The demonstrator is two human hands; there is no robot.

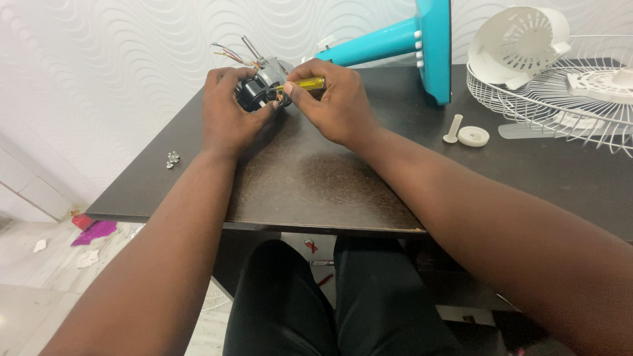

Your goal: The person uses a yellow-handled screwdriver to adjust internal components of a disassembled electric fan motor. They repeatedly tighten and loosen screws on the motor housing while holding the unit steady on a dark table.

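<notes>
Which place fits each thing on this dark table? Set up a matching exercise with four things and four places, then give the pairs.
Things:
1. small black and grey fan motor with loose wires
2. yellow-handled screwdriver
3. small silvery screws
4. white wire fan guard

Places:
A. table's right end
B. in the right hand
C. near the table's left edge
D. held by the left hand

Pairs: 1-D, 2-B, 3-C, 4-A

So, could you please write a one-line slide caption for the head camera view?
Left hand steadies a small fan motor on a dark table; right hand works a yellow-handled screwdriver against it.
</notes>
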